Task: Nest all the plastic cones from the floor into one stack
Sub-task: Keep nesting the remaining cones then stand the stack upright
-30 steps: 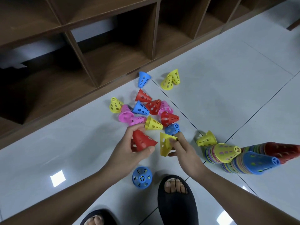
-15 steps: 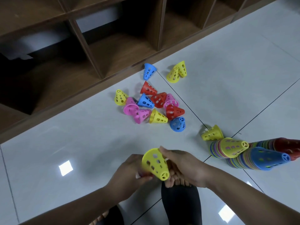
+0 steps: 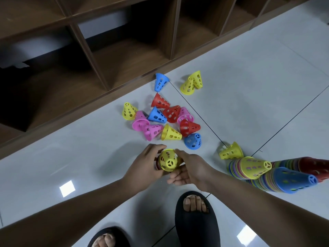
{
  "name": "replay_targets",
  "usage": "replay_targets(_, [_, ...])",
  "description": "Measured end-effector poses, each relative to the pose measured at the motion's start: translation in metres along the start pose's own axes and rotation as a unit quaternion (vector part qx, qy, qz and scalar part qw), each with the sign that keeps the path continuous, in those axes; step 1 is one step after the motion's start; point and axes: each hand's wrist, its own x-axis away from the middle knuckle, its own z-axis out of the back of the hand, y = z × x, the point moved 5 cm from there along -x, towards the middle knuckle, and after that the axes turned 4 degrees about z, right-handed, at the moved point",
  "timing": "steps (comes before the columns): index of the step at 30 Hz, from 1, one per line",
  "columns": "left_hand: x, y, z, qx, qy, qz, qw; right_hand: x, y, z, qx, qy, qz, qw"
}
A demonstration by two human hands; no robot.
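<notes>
Both hands meet low over the floor around a yellow cone (image 3: 168,160) whose tip points up at me. A red cone (image 3: 156,163) sits nested under it, only its rim showing. My left hand (image 3: 142,168) grips this pair from the left. My right hand (image 3: 191,169) holds the yellow cone from the right, thumb on its side and fingers underneath. Beyond them, several loose cones (image 3: 170,134) in red, blue, pink and yellow lie scattered. Long nested stacks lie on their sides at the right, topped yellow (image 3: 253,168), blue (image 3: 292,180) and red (image 3: 313,165).
A wooden shelf unit (image 3: 106,50) with open compartments runs along the far edge of the white tile floor (image 3: 249,86). A single yellow cone (image 3: 230,152) lies by the stacks. My feet in black slippers (image 3: 195,221) stand just below the hands.
The hands lifted a red and a yellow cone from the pile, drew back toward me, and the yellow one went over the red. Its tip has turned to face up.
</notes>
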Motion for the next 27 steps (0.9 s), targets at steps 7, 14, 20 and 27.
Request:
replay_targets(7, [-0.016, 0.002, 0.008, -0.006, -0.053, -0.040, 0.998, -0.010, -0.005, 0.014, 0.060, 0.029, 0.015, 0.998])
replay_targets(14, [-0.028, -0.004, 0.035, -0.125, -0.059, -0.105, 0.985, -0.010, -0.038, 0.080, 0.390, 0.196, 0.162, 0.885])
replay_targets(20, [-0.064, -0.011, 0.055, -0.222, 0.041, -0.093, 0.970, -0.006, -0.054, 0.157, 0.643, 0.290, 0.146, 0.693])
replay_targets(27, [-0.066, -0.034, 0.046, -0.261, 0.031, -0.046, 0.964, -0.015, -0.031, 0.187, 0.669, 0.222, -0.006, 0.710])
